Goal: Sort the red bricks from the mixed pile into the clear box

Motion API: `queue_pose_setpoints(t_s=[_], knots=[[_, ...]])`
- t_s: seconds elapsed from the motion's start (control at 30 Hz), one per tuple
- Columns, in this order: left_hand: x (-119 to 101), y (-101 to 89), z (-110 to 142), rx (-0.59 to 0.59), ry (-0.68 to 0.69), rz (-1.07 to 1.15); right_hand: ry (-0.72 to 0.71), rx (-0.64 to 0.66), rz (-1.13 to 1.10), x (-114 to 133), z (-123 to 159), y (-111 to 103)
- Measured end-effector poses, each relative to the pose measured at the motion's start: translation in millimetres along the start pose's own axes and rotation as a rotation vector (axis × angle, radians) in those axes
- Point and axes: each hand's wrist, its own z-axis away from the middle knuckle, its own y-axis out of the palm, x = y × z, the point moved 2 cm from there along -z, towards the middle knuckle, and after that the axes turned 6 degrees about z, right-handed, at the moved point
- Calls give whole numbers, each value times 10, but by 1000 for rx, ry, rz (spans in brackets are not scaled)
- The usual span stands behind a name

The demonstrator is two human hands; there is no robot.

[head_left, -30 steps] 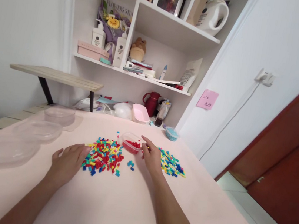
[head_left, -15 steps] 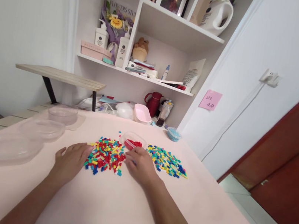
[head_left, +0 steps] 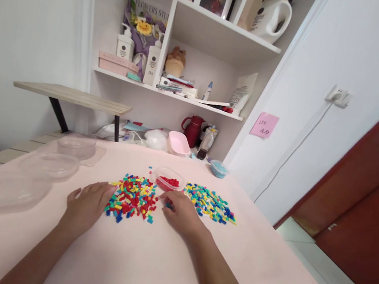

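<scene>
A heap of small mixed-colour bricks lies in the middle of the pink table. My left hand rests flat and open against the heap's left edge. My right hand lies palm down at the heap's right edge, fingertips pressed down on a few loose blue bricks. Just behind it stands a small clear tub of red bricks. A second heap of blue, green and yellow bricks lies to the right of that hand.
Several clear plastic containers stand at the table's left side. A small bowl of blue bricks and a pink box sit at the back. White shelves with bottles rise behind. The table's right edge drops to the floor.
My right hand has drawn back from beside the red-brick tub and come left to the mixed heap's right edge, over the loose blue bricks. The left hand has stayed put.
</scene>
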Motion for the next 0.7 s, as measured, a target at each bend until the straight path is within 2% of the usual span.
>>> queue_pose_setpoints(t_s=[0.2,0.4,0.6,0.7], knots=[[-18,-11,19,-12,2,-4,20,-50,88,-9,20,-5],[-17,-10,21,-20,8,-15,-130,-48,106,85,-20,74],[-7,6,10,-22,20,-28,-154,-85,30,137,-39,59],[-3,6,10,-22,18,-27,-225,-55,57,192,-49,54]])
